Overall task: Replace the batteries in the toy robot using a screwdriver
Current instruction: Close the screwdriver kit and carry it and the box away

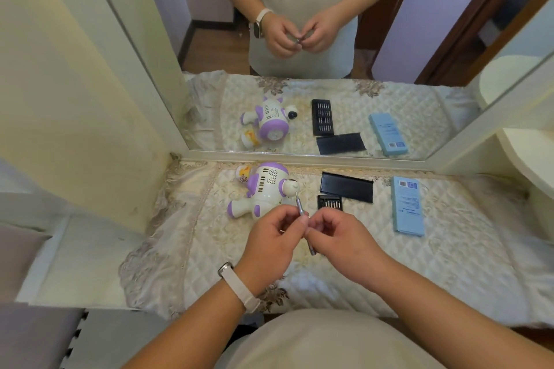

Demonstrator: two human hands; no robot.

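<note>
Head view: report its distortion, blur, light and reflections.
Head view: wide-angle bending bows the mirror frame and outer edges; light is soft and even, shadows faint; the reflection doubles the toy robot; the screwdriver, pinched by left hand and right hand, reads clearly.

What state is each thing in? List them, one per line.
Toy robot: lying down.
Screwdriver: held off the table in both hands.
Bit case: open, bits showing.
Lid: off, lying beside the case.
Blue box: closed, lying flat.
Left hand: pinching the screwdriver.
Right hand: pinching the screwdriver.
</note>
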